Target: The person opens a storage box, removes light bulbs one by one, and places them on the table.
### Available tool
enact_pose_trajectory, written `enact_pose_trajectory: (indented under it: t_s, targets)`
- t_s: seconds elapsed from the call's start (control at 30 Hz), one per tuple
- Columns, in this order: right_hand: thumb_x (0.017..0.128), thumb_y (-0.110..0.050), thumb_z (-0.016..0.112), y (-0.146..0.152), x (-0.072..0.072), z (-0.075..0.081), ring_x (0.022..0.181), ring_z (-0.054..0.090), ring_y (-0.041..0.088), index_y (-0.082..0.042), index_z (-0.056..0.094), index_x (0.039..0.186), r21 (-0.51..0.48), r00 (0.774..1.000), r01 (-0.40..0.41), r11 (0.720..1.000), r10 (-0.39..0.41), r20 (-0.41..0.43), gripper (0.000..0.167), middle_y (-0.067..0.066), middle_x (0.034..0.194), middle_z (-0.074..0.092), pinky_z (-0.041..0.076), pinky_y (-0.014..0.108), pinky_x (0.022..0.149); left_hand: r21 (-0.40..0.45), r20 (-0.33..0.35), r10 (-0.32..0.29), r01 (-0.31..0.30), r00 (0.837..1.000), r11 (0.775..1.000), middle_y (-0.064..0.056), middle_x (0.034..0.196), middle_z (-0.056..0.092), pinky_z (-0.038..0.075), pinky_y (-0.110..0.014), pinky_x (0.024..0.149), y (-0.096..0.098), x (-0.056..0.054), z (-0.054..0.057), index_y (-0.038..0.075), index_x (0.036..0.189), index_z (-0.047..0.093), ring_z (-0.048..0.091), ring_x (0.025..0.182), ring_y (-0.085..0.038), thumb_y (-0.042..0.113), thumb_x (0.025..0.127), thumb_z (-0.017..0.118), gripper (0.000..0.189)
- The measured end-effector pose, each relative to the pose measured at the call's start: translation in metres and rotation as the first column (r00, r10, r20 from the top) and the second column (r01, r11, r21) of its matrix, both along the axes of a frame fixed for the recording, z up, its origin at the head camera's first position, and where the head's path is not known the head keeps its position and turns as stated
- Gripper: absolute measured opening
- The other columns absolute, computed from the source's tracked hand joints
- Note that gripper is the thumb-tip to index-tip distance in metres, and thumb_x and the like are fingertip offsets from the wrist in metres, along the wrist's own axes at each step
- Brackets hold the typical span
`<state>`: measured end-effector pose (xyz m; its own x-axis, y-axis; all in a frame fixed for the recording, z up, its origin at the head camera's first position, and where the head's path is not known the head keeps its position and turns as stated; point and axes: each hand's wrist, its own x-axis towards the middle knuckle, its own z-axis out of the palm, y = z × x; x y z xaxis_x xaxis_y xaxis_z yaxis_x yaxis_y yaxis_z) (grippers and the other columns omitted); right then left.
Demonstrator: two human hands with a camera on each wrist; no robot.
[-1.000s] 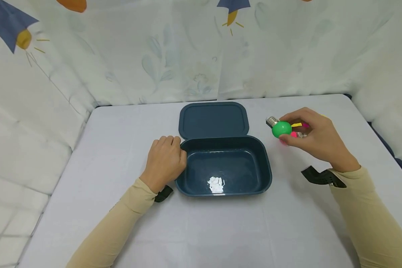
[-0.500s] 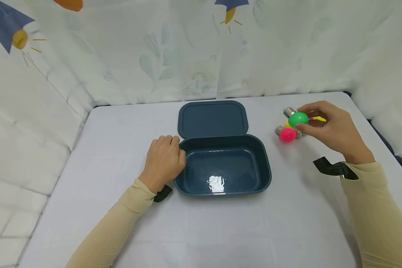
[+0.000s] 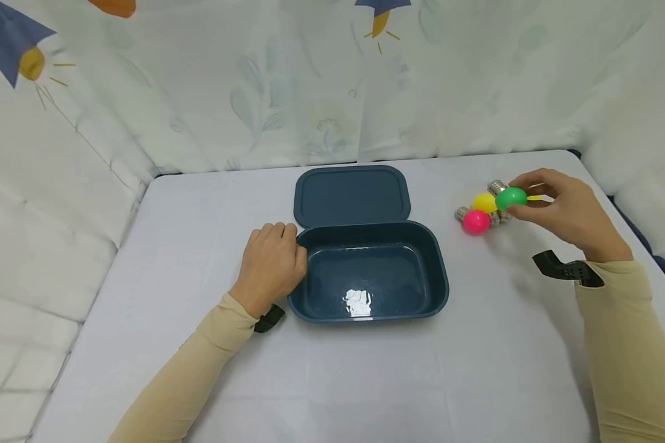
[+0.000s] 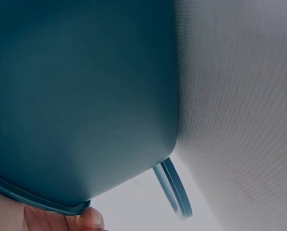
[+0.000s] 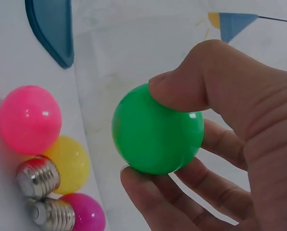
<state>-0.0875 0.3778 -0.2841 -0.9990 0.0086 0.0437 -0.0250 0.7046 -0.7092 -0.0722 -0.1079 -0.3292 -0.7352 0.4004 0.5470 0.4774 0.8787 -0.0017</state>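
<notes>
My left hand [image 3: 273,266] grips the left rim of a dark blue plastic box [image 3: 366,277]; the left wrist view shows its fingers [image 4: 88,220] curled at the rim. In my right hand [image 3: 571,209] a green light bulb [image 3: 511,200] is pinched between thumb and fingers, its metal screw base angled toward the back left. The right wrist view shows the green bulb's round glass up close, hiding its base. Just left of it in the head view lie a pink bulb [image 3: 476,221] and a yellow bulb [image 3: 484,202]. A magenta bulb [image 5: 85,214] appears beside them in the right wrist view.
A matching dark blue lid [image 3: 351,195] lies flat directly behind the box. Both sit on a white-covered table [image 3: 366,381], with a patterned curtain [image 3: 305,92] along its back edge. A small yellow strip [image 3: 534,197] shows behind the right fingers.
My right hand has moved right and slightly back with the green bulb, bringing the pink and yellow bulbs into clear view. The left hand stays on the box rim.
</notes>
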Motion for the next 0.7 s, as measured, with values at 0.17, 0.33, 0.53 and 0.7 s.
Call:
enact_pose_trajectory:
  t_s: [0.17,0.33,0.53,0.7]
  targets:
    - [0.089,-0.039,0.080,0.008,-0.004,-0.005,0.106,0.054,-0.012,-0.022,0.062,0.133,0.044,1.000,0.008,0.999,-0.009,0.009,0.050,-0.026,0.118,0.057,0.041,0.013,0.078,-0.007,0.008,0.001,-0.001,1.000,1.000,-0.005,0.061,0.034,0.020,-0.031,0.056,-0.001,0.000,0.000,0.008,0.066,0.041,0.031,0.055,-0.023,0.007,0.088,0.044,0.022]
    - [0.088,-0.037,0.082,0.013,-0.004,-0.012,0.101,0.055,-0.015,-0.019,0.063,0.129,0.054,1.000,0.012,0.998,-0.011,-0.018,0.049,-0.026,0.115,0.057,0.042,0.008,0.076,-0.007,0.018,0.014,-0.014,1.000,1.000,-0.006,0.061,0.035,0.020,-0.032,0.056,-0.003,0.001,0.001,0.008,0.066,0.041,0.032,0.055,-0.023,0.007,0.087,0.043,0.021]
    - [0.088,-0.030,0.083,0.019,-0.001,-0.022,0.098,0.055,-0.015,-0.009,0.061,0.127,0.020,0.999,0.012,1.000,-0.011,-0.048,0.050,-0.027,0.116,0.053,0.045,-0.003,0.076,-0.005,0.021,0.015,-0.015,1.000,1.000,-0.006,0.061,0.036,0.020,-0.032,0.056,-0.004,0.002,0.002,0.008,0.066,0.041,0.033,0.055,-0.024,0.007,0.087,0.043,0.021]
    - [0.088,-0.028,0.082,0.024,0.000,-0.028,0.098,0.053,-0.015,-0.005,0.060,0.127,0.031,0.998,0.015,0.999,-0.013,-0.061,0.051,-0.026,0.115,0.053,0.043,-0.005,0.077,0.000,0.038,0.023,-0.023,0.999,1.000,-0.006,0.061,0.036,0.022,-0.033,0.056,-0.006,0.003,0.002,0.008,0.066,0.041,0.033,0.055,-0.024,0.008,0.087,0.043,0.021]
